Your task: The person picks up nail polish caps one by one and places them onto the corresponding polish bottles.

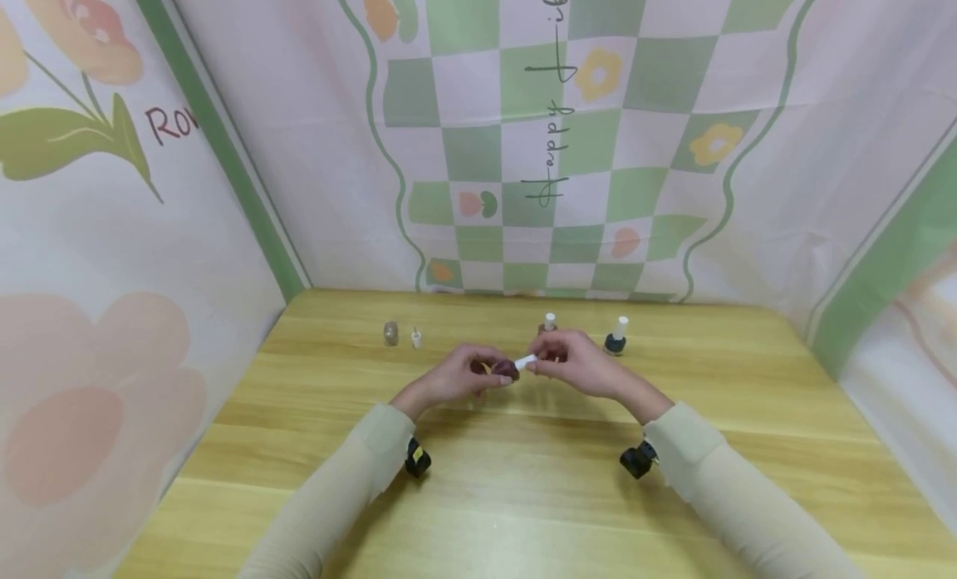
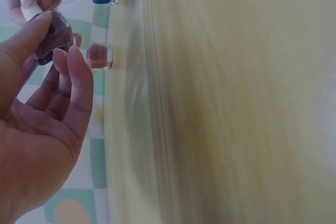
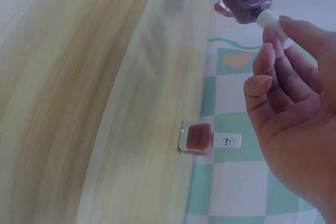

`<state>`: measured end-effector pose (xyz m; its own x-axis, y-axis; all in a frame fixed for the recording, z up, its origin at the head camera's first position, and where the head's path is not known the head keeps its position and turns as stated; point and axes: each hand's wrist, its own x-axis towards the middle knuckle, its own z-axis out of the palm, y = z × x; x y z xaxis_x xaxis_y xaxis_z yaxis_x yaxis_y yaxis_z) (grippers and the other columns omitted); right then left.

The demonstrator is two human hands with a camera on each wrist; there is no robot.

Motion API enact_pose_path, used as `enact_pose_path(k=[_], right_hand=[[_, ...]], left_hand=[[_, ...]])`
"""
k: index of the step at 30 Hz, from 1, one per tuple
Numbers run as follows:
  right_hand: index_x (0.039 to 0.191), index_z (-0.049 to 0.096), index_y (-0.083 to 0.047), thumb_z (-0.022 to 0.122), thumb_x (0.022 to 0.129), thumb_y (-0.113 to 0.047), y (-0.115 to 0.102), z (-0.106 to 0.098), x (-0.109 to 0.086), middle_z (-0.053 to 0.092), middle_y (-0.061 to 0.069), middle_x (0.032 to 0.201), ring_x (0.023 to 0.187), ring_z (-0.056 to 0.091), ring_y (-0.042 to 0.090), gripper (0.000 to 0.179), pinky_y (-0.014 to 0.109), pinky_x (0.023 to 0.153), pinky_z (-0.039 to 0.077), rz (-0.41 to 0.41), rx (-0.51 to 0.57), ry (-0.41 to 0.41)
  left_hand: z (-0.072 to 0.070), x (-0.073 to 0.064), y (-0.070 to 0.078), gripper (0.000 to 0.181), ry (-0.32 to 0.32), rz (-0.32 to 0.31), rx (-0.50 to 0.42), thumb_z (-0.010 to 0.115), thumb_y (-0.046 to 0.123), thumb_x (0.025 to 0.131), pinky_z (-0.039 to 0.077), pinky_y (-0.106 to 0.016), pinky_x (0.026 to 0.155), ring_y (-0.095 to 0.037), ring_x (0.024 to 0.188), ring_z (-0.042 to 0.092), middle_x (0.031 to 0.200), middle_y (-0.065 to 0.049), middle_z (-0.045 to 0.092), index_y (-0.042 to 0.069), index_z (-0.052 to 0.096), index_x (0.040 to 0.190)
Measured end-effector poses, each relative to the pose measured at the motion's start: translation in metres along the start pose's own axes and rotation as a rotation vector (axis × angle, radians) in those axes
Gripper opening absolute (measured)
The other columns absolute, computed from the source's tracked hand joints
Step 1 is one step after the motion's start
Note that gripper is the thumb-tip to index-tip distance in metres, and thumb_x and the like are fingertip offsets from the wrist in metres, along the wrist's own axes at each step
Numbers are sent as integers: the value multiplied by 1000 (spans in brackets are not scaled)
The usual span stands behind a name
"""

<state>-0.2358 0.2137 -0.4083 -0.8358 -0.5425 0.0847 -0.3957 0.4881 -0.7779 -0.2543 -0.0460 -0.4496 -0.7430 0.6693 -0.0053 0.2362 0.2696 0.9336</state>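
Over the middle of the wooden table, my left hand [image 1: 458,375] grips a dark purple nail polish bottle [image 1: 506,369] between thumb and fingers. The bottle is tilted, its neck end toward the right. From the other side, my right hand [image 1: 581,365] pinches the white cap [image 1: 526,362] with thumb and fingertips. In the right wrist view the cap [image 3: 270,21] meets the neck of the purple bottle [image 3: 244,4]; whether it is loosened I cannot tell. Just behind the right hand stands a reddish-brown nail polish bottle [image 3: 199,137] with a white cap on.
A dark blue nail polish bottle [image 1: 615,343] with a white cap stands right of the right hand. Back left are an uncapped glass bottle [image 1: 391,333] and, beside it, a white cap [image 1: 416,340] with its brush pointing up. A checkered cloth [image 1: 527,147] hangs behind the table [image 1: 493,496].
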Motion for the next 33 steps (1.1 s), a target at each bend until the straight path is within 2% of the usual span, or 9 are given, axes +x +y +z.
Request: enact_pose_path(k=[3, 7, 15, 21, 24, 27, 29, 31, 33], right_hand=[[94, 72, -8, 65, 103, -22, 0, -1, 1, 66, 11, 81, 67, 55, 20, 17, 28, 57, 46, 21, 15, -7], [79, 67, -11, 58, 107, -28, 0, 0, 2, 62, 13, 70, 55, 45, 12, 34, 28, 52, 42, 42, -9, 5], [77, 69, -6, 52, 109, -37, -3, 3, 2, 49, 0, 56, 46, 35, 9, 47, 25, 43, 34, 84, -19, 37], [68, 65, -10, 46, 110, -42, -4, 3, 1, 45, -3, 54, 45, 31, 9, 56, 24, 42, 29, 103, -36, 57], [78, 69, -12, 52, 108, -41, -4, -2, 0, 50, -3, 60, 50, 40, 11, 44, 26, 47, 36, 79, -73, 68], [105, 71, -13, 65, 102, -34, -4, -6, -2, 63, -1, 76, 66, 57, 18, 23, 30, 59, 48, 31, -72, 39], [121, 68, -13, 71, 99, -29, -4, -8, -3, 69, 0, 89, 80, 64, 21, 28, 34, 69, 54, 5, -43, -1], [124, 66, -11, 73, 97, -25, -4, -9, -3, 71, 2, 95, 87, 67, 23, 32, 35, 74, 56, -15, -15, -39], [120, 69, -9, 73, 97, -22, -4, -8, -4, 70, 3, 95, 85, 67, 23, 26, 33, 72, 56, -21, -3, -47]], left_hand=[[0, -1, 2, 21, 9, 2, 1, 72, 25, 98, 55, -34, 62, -28, 76, 61, 111, 2, 72, 22, 75, 118], [-1, -1, 5, 20, 24, 14, -3, 73, 26, 97, 52, -34, 61, -29, 76, 59, 109, 3, 74, 23, 76, 117], [0, -1, 8, 20, 84, 4, 12, 77, 25, 94, 50, -28, 59, -21, 71, 57, 102, 1, 74, 21, 77, 113], [1, -1, 9, 19, 82, 10, 4, 77, 26, 94, 48, -27, 57, -17, 68, 55, 101, 0, 74, 20, 77, 112], [0, -1, 8, 19, 77, 6, 3, 77, 26, 94, 48, -26, 57, -17, 68, 55, 102, 1, 74, 20, 77, 113], [0, -1, 7, 20, 79, -3, -12, 77, 25, 94, 49, -27, 58, -17, 68, 55, 103, 0, 74, 19, 77, 113], [-1, -1, 6, 19, 80, -8, -16, 77, 24, 94, 48, -26, 57, -17, 68, 55, 103, 0, 74, 19, 77, 113], [0, -1, 6, 18, 77, -9, -13, 76, 23, 94, 48, -26, 57, -17, 67, 55, 103, 1, 74, 20, 77, 112], [0, -1, 6, 18, 70, -5, -5, 76, 24, 95, 48, -27, 57, -18, 67, 55, 103, 2, 75, 20, 76, 112]])
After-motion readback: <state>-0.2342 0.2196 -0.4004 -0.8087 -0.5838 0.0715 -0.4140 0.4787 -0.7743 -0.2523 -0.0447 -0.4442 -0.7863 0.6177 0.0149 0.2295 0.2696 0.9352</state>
